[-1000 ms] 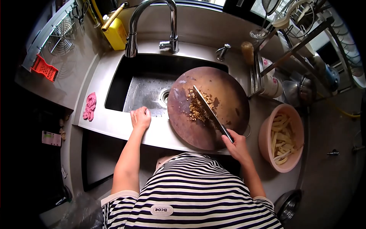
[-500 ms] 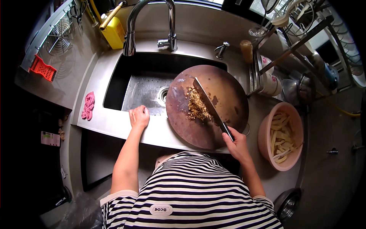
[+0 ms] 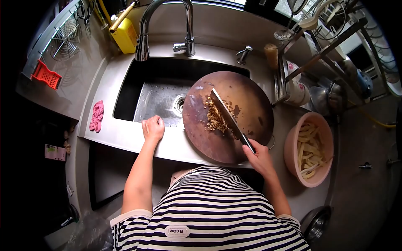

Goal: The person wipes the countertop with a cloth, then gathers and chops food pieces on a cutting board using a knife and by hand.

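A kitchen knife [image 3: 227, 113] with a long blade and black handle is gripped in my right hand [image 3: 258, 158] near the front right of a round wooden chopping board [image 3: 255, 96]. Its blade lies across a pile of finely chopped brown bits [image 3: 215, 118], with some bits showing on both sides of it. The board overlaps the right part of the sink [image 3: 157, 98]. My left hand [image 3: 153, 127] is closed in a fist and rests on the sink's front edge, left of the board.
A pink bowl [image 3: 289, 146] of pale cut strips [image 3: 309, 146] stands right of the board. The tap [image 3: 189, 33] arches over the sink. A pink cloth [image 3: 96, 116] lies on the left counter, and a metal rack [image 3: 322, 50] stands at the back right.
The knife has shifted slightly left, its blade now across the chopped bits instead of along their right side. My left hand has stayed in place.
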`<action>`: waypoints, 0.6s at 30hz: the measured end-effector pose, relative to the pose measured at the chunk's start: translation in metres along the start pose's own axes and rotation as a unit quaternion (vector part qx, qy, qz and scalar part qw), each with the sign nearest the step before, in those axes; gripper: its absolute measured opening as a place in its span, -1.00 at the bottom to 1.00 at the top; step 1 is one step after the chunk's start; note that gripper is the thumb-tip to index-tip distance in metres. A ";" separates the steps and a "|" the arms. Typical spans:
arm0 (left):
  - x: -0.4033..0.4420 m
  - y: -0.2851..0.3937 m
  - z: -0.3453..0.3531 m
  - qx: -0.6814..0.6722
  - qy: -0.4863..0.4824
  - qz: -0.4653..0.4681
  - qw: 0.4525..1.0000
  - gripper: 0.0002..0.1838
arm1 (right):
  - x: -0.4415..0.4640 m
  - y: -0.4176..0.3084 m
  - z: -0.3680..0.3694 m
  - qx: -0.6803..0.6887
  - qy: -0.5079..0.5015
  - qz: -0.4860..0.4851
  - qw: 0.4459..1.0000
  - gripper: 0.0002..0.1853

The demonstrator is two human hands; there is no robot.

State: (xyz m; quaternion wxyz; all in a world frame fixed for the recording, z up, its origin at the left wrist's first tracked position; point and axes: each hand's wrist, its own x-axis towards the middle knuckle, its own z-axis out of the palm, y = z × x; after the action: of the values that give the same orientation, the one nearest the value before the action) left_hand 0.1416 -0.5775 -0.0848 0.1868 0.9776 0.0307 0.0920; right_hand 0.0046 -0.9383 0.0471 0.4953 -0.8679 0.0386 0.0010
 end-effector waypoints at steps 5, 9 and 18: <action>0.000 0.001 -0.001 -0.002 0.003 -0.005 1.000 -0.78 | -0.002 -0.006 -0.006 -0.017 -0.028 0.034 0.999 -0.75; 0.000 0.001 -0.002 -0.001 -0.004 0.001 1.000 -0.76 | -0.003 -0.011 -0.007 0.003 0.005 0.002 1.000 -0.73; -0.001 -0.001 0.001 0.000 0.006 0.002 1.000 -0.76 | 0.007 0.007 -0.005 0.034 -0.070 0.121 0.990 -0.76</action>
State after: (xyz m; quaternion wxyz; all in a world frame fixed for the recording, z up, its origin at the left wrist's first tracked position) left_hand 0.1413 -0.5772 -0.0865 0.1863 0.9771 0.0297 0.0984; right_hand 0.0109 -0.9467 0.0433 0.5225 -0.8371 0.1087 0.1199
